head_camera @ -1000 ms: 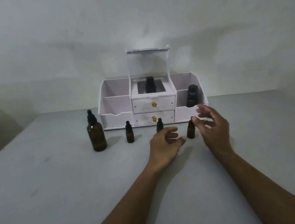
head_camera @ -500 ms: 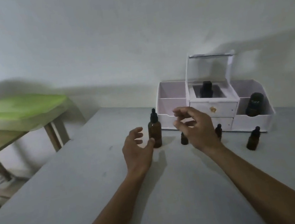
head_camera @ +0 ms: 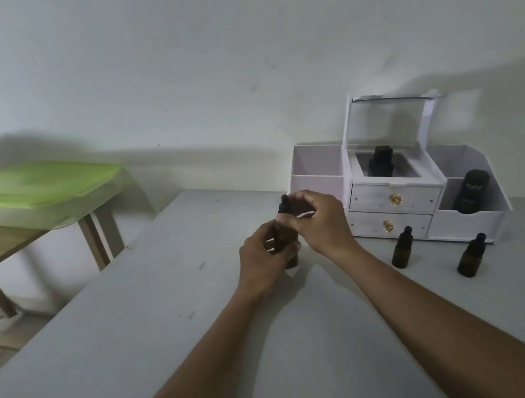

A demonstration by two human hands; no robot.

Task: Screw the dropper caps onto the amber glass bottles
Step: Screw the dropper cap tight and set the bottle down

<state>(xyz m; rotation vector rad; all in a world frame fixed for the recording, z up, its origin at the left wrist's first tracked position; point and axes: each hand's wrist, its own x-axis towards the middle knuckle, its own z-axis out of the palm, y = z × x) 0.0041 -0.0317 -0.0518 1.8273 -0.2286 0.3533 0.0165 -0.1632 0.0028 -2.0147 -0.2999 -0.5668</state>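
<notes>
A: Which way does the cap lie from your hands?

B: Straight up. The large amber bottle [head_camera: 291,259] stands upright on the grey table [head_camera: 169,313]. Your left hand [head_camera: 263,262] is wrapped round its body, and your right hand [head_camera: 316,221] pinches the dropper cap [head_camera: 284,206] from above (the twisting hand, I'd judge).

A: And around you?

B: The white organizer [head_camera: 473,223] is just right, with two small bottles [head_camera: 402,248] before it. The green-lidded box [head_camera: 34,190] sits far left.

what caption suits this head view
Left hand holds the large amber bottle while right hand pinches its dropper cap.
</notes>
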